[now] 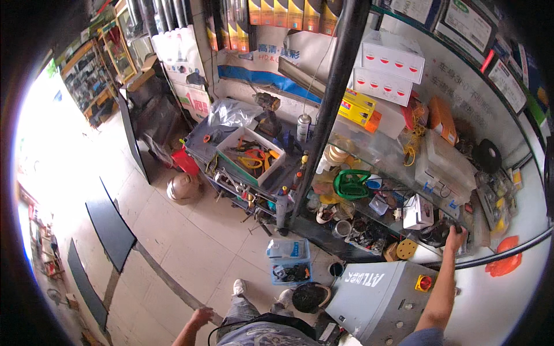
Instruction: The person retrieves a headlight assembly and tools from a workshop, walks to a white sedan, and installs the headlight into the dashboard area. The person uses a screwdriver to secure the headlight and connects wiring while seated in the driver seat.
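My right hand [455, 239] reaches up to the lower shelf of the rack on the right. Its fingers are curled at a black object [434, 235]. What exactly they grip is hidden by the hand. Just left of it stands a small white box [418, 212], and a tan perforated sanding disc [407, 249] leans below. Down at my left side, my left hand [200, 317] hangs loose over the tiled floor, fingers slightly apart and holding nothing.
A grey control cabinet [369, 297] with a red-and-yellow switch stands below my right arm. An open blue toolbox [290, 272] lies by my feet, near a black round container [310, 297]. Ahead, a workbench [202, 151] bears a tool-filled tray [224, 151] and a cordless drill [268, 111].
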Available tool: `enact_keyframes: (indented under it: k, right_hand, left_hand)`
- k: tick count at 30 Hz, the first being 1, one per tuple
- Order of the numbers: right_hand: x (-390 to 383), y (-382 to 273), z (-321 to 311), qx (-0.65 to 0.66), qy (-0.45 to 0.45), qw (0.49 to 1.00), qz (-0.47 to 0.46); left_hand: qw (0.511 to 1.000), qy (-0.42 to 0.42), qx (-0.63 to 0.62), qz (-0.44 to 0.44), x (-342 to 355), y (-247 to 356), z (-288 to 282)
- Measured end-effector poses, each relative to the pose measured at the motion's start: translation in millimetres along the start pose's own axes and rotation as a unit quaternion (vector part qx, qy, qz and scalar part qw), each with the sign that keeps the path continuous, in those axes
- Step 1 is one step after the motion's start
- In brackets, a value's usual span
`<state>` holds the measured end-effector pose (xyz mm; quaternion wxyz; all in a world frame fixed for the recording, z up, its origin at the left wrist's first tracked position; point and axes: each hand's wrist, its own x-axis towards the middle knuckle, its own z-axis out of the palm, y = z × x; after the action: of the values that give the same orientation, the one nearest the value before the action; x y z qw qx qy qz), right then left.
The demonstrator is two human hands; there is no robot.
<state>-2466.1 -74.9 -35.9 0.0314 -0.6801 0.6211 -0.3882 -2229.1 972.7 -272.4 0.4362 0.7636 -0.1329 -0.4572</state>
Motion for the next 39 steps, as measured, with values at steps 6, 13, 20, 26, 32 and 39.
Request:
enact_keyframes:
  k: [6,13,20,26,32,39]
  right_hand:
    - [-55.0,-26.0,-60.2,0.532,0.122,0.814,0.2]
    - [-194.1,-77.6,-134.1,0.777,-0.032,0.609,0.155]
    - [-482.9,-300.8,-142.5,0.669,-0.491,0.551,0.081]
    - [-707.5,-492.2,-184.0,0.534,-0.701,0.376,-0.288]
    - [-876.6,-636.4,-227.6,0.483,-0.765,0.256,-0.34]
    - [-1027.3,-761.9,-216.4,0.338,-0.835,0.125,-0.416]
  left_hand:
    - [0.987,0.051,-0.13,-0.078,38.7,26.3,-1.8]
    - [0.985,0.136,-0.064,-0.088,21.1,53.7,-4.4]
    - [0.976,0.109,-0.133,0.134,19.1,243.8,-40.5]
    - [0.91,0.078,-0.379,0.15,-52.9,258.9,-146.6]
    - [0.806,0.338,-0.399,0.276,-141.2,155.2,-277.4]
    - [0.709,0.615,-0.189,0.289,-186.9,81.7,-398.6]
